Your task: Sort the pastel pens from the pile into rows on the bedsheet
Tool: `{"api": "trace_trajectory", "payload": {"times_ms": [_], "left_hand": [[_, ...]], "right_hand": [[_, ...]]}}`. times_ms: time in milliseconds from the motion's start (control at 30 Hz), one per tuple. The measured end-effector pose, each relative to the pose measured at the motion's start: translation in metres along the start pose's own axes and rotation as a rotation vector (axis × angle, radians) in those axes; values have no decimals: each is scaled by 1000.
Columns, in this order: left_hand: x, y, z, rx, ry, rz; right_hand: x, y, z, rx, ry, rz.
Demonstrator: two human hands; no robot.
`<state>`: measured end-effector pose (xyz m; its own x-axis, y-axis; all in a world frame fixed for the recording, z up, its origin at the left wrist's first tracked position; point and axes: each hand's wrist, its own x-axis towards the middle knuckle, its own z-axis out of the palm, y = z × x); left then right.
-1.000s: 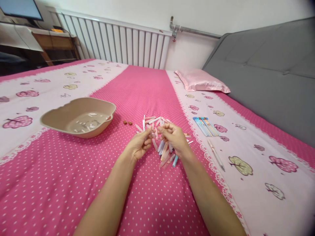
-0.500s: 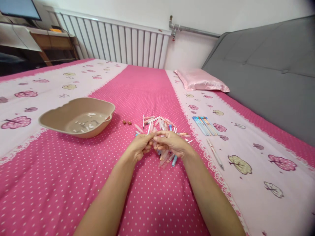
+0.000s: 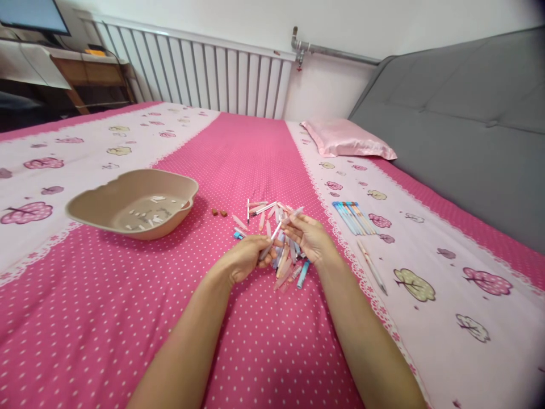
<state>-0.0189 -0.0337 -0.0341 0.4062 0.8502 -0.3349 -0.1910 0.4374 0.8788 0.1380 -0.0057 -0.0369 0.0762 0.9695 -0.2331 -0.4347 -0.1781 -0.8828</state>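
My left hand (image 3: 247, 254) is closed on the lower end of a slim pen (image 3: 276, 231), where a greyish translucent part shows below the fingers. The pen slants up to the right, its white middle bare between the hands. My right hand (image 3: 310, 234) pinches its upper end, where a pale pink translucent part sticks out past the fingertips. Whether these are separate pieces I cannot tell. Beneath both hands lies a loose pile of pen parts (image 3: 283, 271), with pink and clear tubes and white sticks. A light blue piece (image 3: 303, 275) lies at its near right edge.
Left of the pile, a beige basin (image 3: 128, 190) holds several small white pieces. Two small brown pieces (image 3: 219, 212) lie between them. To the right are a row of blue-topped pens (image 3: 354, 218) and a single white pen (image 3: 373, 268). A pink pillow (image 3: 349, 139) lies farther back.
My hands have moved apart from close together, the right one up and to the right. The pen's white middle now shows between them, slanting.
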Motion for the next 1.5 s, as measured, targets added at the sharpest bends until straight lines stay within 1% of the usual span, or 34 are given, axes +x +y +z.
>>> {"api": "trace_trajectory", "payload": {"times_ms": [133, 233, 300, 467, 633, 767, 833, 933, 1033, 1100, 1300, 1500], "left_hand": [[1, -1, -2, 5, -26, 10], [0, -1, -1, 19, -37, 15], [-1, 0, 0, 25, -33, 15], [0, 2, 2, 14, -18, 13], [3, 0, 0, -24, 42, 29], [3, -3, -1, -20, 6, 108], [3, -4, 0, -4, -5, 157], [5, -5, 3, 30, 23, 214], [7, -5, 6, 40, 56, 246], [8, -5, 7, 34, 57, 252], [7, -6, 6, 52, 30, 247], [7, -6, 4, 16, -60, 232]], "right_hand": [[3, 0, -3, -15, 9, -31], [1, -1, -2, -36, -2, -26], [-2, -2, 0, -60, -36, -9], [-9, -1, 3, -184, -166, 10], [-7, 0, 1, -279, -185, -77], [-5, -1, -1, -293, -196, -132], [-5, -2, -1, -289, -181, -157], [-7, -4, 1, -287, -146, -209], [-8, -6, 3, -284, -120, -261], [-10, -7, 5, -286, -112, -282], [-14, -10, 6, -365, -161, -348], [-14, -15, 1, -434, -253, -381]]}}
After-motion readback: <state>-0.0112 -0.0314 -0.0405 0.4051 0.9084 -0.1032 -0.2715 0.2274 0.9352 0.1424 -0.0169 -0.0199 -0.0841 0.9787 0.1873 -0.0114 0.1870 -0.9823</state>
